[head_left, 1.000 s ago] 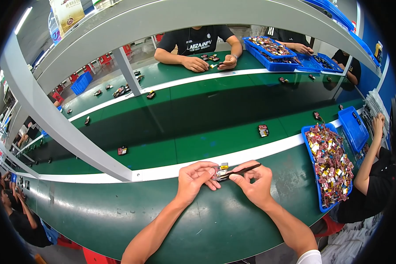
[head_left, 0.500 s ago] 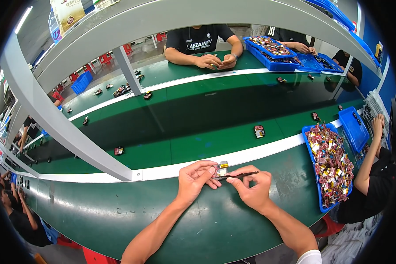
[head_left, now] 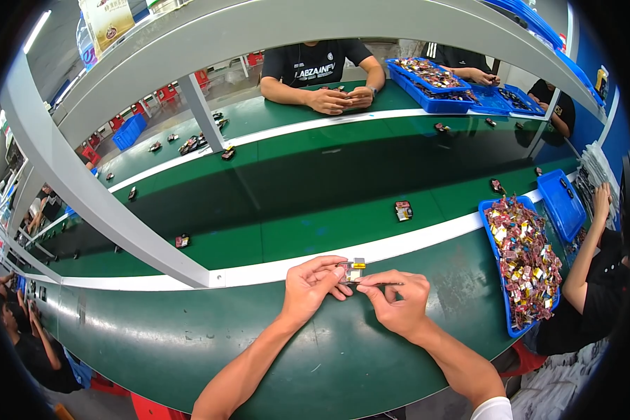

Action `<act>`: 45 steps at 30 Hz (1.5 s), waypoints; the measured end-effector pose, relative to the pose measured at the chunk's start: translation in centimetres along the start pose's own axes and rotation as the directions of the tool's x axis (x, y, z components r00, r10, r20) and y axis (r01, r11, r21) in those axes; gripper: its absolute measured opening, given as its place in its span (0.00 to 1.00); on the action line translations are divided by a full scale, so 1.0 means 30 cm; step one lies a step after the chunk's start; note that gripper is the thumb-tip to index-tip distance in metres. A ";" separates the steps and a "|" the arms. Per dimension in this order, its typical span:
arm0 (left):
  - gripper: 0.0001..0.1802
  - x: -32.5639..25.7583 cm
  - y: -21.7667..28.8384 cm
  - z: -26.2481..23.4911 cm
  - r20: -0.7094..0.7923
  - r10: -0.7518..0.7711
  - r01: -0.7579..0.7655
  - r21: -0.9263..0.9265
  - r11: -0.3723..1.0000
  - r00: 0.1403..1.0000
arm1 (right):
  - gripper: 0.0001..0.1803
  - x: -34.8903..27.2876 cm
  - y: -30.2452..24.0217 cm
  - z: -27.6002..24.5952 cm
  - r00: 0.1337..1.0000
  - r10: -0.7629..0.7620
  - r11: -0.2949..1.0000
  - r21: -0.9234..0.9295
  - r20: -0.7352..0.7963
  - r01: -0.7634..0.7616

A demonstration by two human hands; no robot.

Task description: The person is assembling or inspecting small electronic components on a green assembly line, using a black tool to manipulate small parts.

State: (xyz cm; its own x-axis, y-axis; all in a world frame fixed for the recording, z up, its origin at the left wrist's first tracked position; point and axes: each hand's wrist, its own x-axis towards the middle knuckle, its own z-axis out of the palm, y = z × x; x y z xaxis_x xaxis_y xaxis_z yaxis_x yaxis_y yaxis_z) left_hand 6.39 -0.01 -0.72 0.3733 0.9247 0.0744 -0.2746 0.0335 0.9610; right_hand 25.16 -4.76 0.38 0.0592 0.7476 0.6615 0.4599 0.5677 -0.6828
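My left hand (head_left: 308,285) pinches a small electronic assembly (head_left: 355,271) between thumb and fingers. A silver-grey part and a strip of yellow tape show on it; its inner side is partly hidden by the fingers. From the right, my right hand (head_left: 401,299) grips slim dark tweezers (head_left: 388,283), seen nearly edge-on. Their tip end lies at the lower edge of the assembly, close to my left fingertips; whether it touches cannot be made out. Both hands are above the green worktable (head_left: 210,336), near the white rail.
A blue tray (head_left: 511,329) heaped with red, yellow and silver electronic parts stands at right, beside another blue tray (head_left: 561,203). Beyond the white rail (head_left: 280,271), a green conveyor belt (head_left: 315,234) carries scattered assemblies (head_left: 403,211). A grey post (head_left: 112,203) rises at left. Co-workers sit opposite and at right.
The tweezers have turned in my right hand and now look thinner. My left hand stays nearly in place with the assembly. Pieces on the belt have shifted slightly left.
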 end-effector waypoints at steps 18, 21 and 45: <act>0.14 -0.008 -0.009 0.016 -0.087 0.008 -0.001 0.079 0.997 0.996 | 0.10 0.001 -0.013 0.021 0.964 -0.266 0.958 -0.107 0.009 0.266; 0.13 -0.010 0.001 0.022 -0.102 -0.010 0.022 0.121 0.992 0.995 | 0.09 0.003 -0.015 0.020 0.967 -0.256 0.961 -0.101 0.011 0.256; 0.11 -0.003 -0.001 0.031 -0.132 -0.042 0.057 0.110 0.992 0.990 | 0.13 -0.020 0.004 0.027 0.924 -0.374 0.902 -0.197 0.082 0.383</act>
State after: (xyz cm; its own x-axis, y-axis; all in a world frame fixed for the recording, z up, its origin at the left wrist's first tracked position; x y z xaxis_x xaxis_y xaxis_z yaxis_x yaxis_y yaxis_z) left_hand 7.19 -0.47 -0.52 0.2647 0.9643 -0.0021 -0.1539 0.0444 0.9871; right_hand 24.46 -4.86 -0.34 -0.1904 0.5063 0.8411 0.6124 0.7309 -0.3013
